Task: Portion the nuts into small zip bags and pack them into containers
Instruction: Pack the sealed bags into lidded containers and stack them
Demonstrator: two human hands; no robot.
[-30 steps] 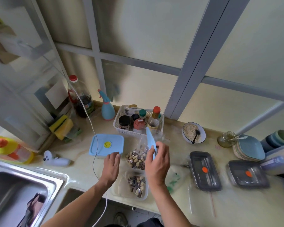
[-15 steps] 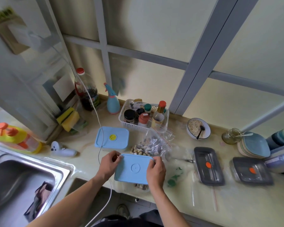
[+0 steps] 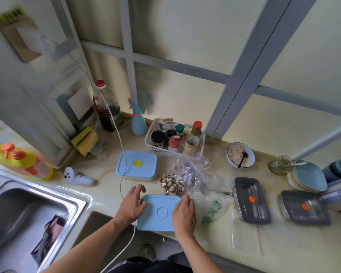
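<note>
on the counter (image 3: 106, 196), at its front edge, a blue lid (image 3: 159, 212) is being pressed onto a container by the left hand (image 3: 132, 206) and right hand (image 3: 183, 213), fingers spread flat at opposite ends; firm, even corner pressure is probably being called for next.

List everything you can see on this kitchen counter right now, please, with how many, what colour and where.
lidded containers: 2, light blue lids, counter centre; the nearer one under the hands
bag of nuts: 1, clear, between the two containers
grey containers: 2, orange dots, right
empty zip bag: 1, clear, front right
basket of jars: 1, white, at the wall
bowl with spoon: 1, white, right of basket
spray bottle: 1, light blue, left of basket
dark bottle: 1, red cap, back left
sponge: 1, yellow, left
plates: stack, blue top, far right
sink: 1, steel, left
left hand: on the lid's left edge
right hand: on the lid's right edge
</note>
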